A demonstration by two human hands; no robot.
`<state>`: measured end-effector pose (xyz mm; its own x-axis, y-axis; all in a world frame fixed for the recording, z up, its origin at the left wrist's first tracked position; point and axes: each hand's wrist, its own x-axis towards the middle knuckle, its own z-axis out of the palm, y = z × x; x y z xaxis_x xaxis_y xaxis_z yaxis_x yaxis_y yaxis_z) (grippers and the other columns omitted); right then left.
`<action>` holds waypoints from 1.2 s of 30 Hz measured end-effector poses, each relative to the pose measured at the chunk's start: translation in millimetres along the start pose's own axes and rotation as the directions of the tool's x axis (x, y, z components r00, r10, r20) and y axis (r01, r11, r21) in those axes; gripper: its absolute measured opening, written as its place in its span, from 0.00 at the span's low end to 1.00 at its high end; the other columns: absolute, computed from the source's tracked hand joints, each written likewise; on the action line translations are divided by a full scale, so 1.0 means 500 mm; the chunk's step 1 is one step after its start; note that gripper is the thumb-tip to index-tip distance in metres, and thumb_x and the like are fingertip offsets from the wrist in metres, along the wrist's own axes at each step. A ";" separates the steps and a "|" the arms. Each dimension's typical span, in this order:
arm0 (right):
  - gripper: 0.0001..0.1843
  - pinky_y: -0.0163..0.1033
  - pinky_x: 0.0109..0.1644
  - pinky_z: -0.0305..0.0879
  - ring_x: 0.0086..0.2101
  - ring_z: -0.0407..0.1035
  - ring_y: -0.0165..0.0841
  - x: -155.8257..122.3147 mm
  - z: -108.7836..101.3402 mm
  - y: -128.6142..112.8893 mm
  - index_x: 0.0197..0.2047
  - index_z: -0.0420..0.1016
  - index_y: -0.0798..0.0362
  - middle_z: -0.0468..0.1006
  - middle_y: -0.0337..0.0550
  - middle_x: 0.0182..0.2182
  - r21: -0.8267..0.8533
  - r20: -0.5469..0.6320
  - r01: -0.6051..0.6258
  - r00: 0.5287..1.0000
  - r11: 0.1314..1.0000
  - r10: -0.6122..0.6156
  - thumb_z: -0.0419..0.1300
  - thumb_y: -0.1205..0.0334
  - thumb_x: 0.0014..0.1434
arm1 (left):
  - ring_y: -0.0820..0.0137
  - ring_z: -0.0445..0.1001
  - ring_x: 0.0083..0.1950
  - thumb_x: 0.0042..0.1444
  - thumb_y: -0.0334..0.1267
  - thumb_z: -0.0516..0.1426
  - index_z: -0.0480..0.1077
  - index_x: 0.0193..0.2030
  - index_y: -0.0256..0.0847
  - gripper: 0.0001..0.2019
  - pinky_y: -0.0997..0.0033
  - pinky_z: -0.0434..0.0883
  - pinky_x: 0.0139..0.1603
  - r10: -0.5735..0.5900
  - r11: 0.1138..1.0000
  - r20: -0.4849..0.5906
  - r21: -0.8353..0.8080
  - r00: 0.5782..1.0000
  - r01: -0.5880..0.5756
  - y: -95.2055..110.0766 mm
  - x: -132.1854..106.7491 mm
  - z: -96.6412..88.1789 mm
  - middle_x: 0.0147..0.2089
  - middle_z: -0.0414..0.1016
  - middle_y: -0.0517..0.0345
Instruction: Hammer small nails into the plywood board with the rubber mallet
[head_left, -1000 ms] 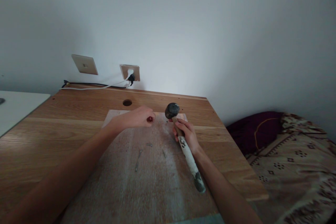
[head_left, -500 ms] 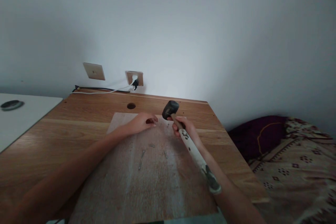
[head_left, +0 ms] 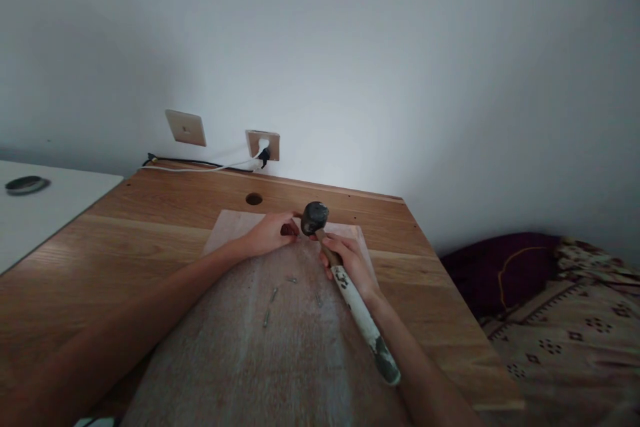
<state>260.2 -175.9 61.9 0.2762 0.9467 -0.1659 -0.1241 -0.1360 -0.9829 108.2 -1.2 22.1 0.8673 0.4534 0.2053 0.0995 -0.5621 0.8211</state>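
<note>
My right hand (head_left: 349, 259) is wrapped round the upper handle of a mallet (head_left: 356, 303). Its head is black and its handle is wood with a worn white-and-dark covering. The head hovers just beside the fingertips of my left hand (head_left: 273, 233). Those fingers are curled in a pinch at the far part of a worn wooden board (head_left: 240, 347); whatever they hold is hidden. Between my forearms, several small metal pieces that look like nails (head_left: 274, 293) lie scattered on the board.
The board lies on a wooden tabletop (head_left: 170, 227) with a round hole (head_left: 254, 199). Cables (head_left: 200, 168) run along the wall to a socket (head_left: 273, 145). A white surface (head_left: 55, 220) with a round dark object (head_left: 25, 185) is at left; patterned fabric (head_left: 575, 340) is at right.
The mallet has moved left, its head now close to my left fingertips. My left hand keeps its pinch in nearly the same spot on the board. The view has shifted slightly.
</note>
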 end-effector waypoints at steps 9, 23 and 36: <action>0.17 0.32 0.17 0.54 0.15 0.62 0.26 -0.002 0.012 0.007 0.27 0.73 0.53 0.71 0.35 0.18 -0.057 0.050 0.009 0.999 0.998 -0.006 0.64 0.47 0.53 | 0.62 0.81 0.39 0.53 0.37 0.67 0.77 0.49 0.38 0.16 0.68 0.73 0.42 0.021 0.996 -0.056 0.090 0.998 -0.016 0.005 0.004 0.005 0.40 0.85 0.55; 0.19 0.31 0.17 0.54 0.14 0.62 0.26 -0.002 0.013 0.006 0.37 0.78 0.55 0.71 0.33 0.17 -0.039 0.089 -0.005 0.996 0.999 0.009 0.64 0.46 0.53 | 0.60 0.82 0.42 0.53 0.38 0.66 0.77 0.48 0.39 0.16 0.64 0.75 0.44 0.022 1.000 -0.032 0.007 0.999 -0.022 -0.004 0.003 0.001 0.42 0.85 0.54; 0.17 0.32 0.16 0.53 0.14 0.62 0.27 0.001 0.008 0.008 0.34 0.78 0.55 0.71 0.34 0.17 -0.019 0.065 0.006 0.998 1.000 -0.005 0.65 0.48 0.53 | 0.59 0.79 0.43 0.52 0.38 0.65 0.72 0.53 0.38 0.21 0.63 0.74 0.45 0.012 0.998 -0.043 0.063 0.999 -0.009 0.005 0.002 -0.007 0.44 0.81 0.53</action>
<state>255.9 -174.8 58.0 0.2148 0.9642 -0.1553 -0.1039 -0.1355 -0.9853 107.5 0.2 25.9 0.8468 0.4759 0.2378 0.1221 -0.6090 0.7837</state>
